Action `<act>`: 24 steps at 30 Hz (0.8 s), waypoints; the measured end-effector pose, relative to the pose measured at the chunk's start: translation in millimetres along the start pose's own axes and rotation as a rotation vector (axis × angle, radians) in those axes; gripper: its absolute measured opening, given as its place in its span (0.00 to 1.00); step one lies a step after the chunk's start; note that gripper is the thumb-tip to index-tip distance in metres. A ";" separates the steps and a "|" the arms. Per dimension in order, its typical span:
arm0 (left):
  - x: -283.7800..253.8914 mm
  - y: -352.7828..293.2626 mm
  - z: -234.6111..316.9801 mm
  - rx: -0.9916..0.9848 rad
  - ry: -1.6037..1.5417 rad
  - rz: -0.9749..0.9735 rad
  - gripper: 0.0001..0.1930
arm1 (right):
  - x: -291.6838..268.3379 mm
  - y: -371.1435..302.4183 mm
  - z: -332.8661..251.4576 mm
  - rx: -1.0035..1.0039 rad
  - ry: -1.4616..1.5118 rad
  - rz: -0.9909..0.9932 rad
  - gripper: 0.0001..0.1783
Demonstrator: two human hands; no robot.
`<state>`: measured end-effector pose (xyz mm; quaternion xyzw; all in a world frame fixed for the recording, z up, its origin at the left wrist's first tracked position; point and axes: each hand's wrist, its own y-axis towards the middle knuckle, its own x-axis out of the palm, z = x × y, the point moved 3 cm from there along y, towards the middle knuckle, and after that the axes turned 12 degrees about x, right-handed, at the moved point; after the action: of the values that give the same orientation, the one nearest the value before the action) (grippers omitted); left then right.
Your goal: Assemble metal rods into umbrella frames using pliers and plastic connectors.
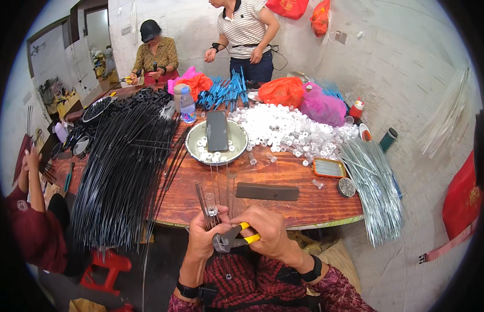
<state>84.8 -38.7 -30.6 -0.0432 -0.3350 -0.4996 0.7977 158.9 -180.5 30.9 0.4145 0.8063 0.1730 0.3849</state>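
Observation:
In the middle foreground my left hand (201,238) is closed around several thin dark rods (201,198) that stick up past its fingers. A clear plastic fitting (211,204) stands among them. Thin pale wires also rise near the fingertips. My right hand (269,231) grips end-cutting pliers (229,240) with yellow handles; their dark head lies against my left palm, below the fingers. Whatever sits between the jaws is too small to make out. Just beyond my hands a flat dark bar (267,191) rests on the wooden table (268,212).
Long black rods (122,171) cover the table's left. A phone (217,131) lies across a bowl (193,152) of white rings. Behind are heaped white pieces (283,127) and blue sticks (224,93); silver wires (372,182) overhang at right. Two people work opposite; another person's hand (31,158) is left.

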 end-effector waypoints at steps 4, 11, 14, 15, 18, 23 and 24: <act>1.8 -4.7 0.0 0.069 0.016 -0.013 0.19 | 3.2 -7.4 0.0 0.040 -0.016 -0.014 0.13; -1.0 -11.6 4.5 0.090 0.052 -0.076 0.20 | 5.4 -12.2 -2.8 0.199 0.060 -0.106 0.11; -1.6 -0.2 0.6 0.126 0.210 -0.051 0.23 | 8.9 -12.0 17.8 0.228 0.075 -0.040 0.12; -3.0 4.0 -6.9 0.104 0.147 -0.045 0.22 | 7.7 -12.3 26.7 0.334 0.060 -0.024 0.13; -7.9 12.8 -1.0 0.181 0.170 -0.026 0.23 | -7.5 -1.3 39.1 0.676 0.639 -0.008 0.11; -18.6 6.1 -11.2 0.233 0.209 -0.056 0.22 | -27.5 16.9 107.3 0.700 1.478 0.026 0.05; -21.4 3.4 -11.3 0.245 0.172 -0.114 0.22 | -33.4 15.7 114.7 0.691 1.473 0.053 0.05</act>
<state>87.2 -25.2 -50.7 0.1164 -0.3257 -0.5014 0.7931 267.0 -202.5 -17.6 0.3085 0.8504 0.1517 -0.3983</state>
